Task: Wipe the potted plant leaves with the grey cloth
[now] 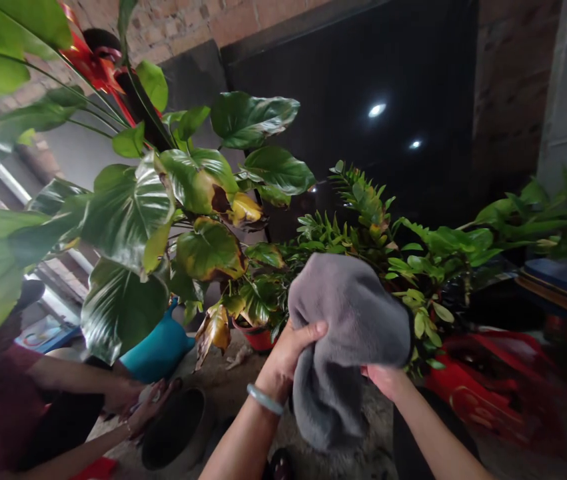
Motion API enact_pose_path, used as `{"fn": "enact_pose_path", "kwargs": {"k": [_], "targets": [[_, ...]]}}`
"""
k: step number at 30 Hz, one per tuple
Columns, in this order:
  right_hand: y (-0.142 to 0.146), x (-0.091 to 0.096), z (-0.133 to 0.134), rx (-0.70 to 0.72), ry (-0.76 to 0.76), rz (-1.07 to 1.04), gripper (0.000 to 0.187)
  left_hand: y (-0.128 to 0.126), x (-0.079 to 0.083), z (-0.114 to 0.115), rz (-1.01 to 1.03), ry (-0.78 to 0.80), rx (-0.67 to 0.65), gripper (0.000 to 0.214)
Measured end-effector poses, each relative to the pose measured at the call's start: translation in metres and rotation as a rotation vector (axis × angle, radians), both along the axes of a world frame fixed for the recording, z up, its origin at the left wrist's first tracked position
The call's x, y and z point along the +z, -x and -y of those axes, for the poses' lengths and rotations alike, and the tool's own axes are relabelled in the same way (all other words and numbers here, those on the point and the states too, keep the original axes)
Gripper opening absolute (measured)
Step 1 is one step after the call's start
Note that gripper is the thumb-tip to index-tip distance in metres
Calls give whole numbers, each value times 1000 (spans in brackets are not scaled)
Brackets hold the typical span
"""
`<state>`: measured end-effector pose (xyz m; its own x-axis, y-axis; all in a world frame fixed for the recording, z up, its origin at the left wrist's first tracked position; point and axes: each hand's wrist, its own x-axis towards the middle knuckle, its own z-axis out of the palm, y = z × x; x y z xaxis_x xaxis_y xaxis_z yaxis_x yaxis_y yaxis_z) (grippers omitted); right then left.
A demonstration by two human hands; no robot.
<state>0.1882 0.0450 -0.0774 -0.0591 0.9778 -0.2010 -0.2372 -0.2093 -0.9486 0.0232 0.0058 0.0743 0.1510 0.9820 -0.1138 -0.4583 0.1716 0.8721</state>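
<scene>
I hold a grey fleece cloth (346, 333) up in front of me with both hands. My left hand (286, 357), with a pale green bangle on its wrist, is closed on the cloth's left edge, thumb over the fabric. My right hand (388, 380) grips the cloth from beneath on the right; its fingers are mostly hidden by the folds. The cloth covers part of a bushy plant with small glossy leaflets (378, 233) just behind it. A large-leaved plant (163, 207) with yellow-brown patches stands to the left.
Another person sits at the lower left, hands (136, 400) together beside a dark round pot (178, 430). A teal watering can (158, 350) and a small red pot (258, 339) sit under the leaves. A red object (483, 393) lies at right. Brick wall and dark panel behind.
</scene>
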Motion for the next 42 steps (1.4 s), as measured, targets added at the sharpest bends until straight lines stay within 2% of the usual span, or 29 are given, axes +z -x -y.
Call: {"fn": "enact_pose_path", "kwargs": {"k": [2,4,8,10,12,15,17,18,19,21,23,25,26,28,31,33,34,36,40,42], "targets": [[7,1,-2,4,24,-86,24,-6,1,-14,-26,-41,102,74],[10,1,-3,-2,50,-156,23,-6,-14,-15,-99,3,154,66],[2,3,-3,-6,118,-231,18,16,-60,24,-151,199,89,50],[-2,3,-3,2,150,-247,20,31,-66,43,-102,263,60,51],[-3,4,-3,6,161,-261,21,41,-54,48,-48,254,106,61],[0,4,-3,6,153,-281,18,37,-22,27,13,106,273,76],[3,5,-3,5,159,-286,17,27,-11,8,4,20,402,72],[4,5,-3,4,164,-285,17,21,-12,1,-19,5,454,66],[4,6,-3,4,170,-285,17,16,-18,-3,-52,11,489,60],[3,6,-3,5,180,-281,17,11,-41,2,-123,82,478,48],[1,6,-3,11,183,-282,14,13,-65,21,-157,195,361,42],[-1,4,-3,14,180,-291,15,19,-77,41,-129,298,221,42],[-2,3,-3,8,175,-296,16,22,-75,48,-101,318,178,46],[-3,1,-3,-6,167,-297,21,27,-58,51,-51,274,185,58],[-1,-1,-4,-18,160,-290,19,27,-22,31,-5,63,375,72],[0,0,-4,-11,172,-300,18,24,-13,14,3,-47,511,68],[0,0,-4,-9,186,-306,17,22,-15,8,-10,-63,554,63],[1,3,-4,-12,224,-309,16,18,-33,5,-66,-13,583,54],[2,7,-5,-55,281,-286,13,15,-81,32,-140,221,512,47],[1,9,-4,-71,288,-283,12,16,-93,45,-109,295,506,45]]}}
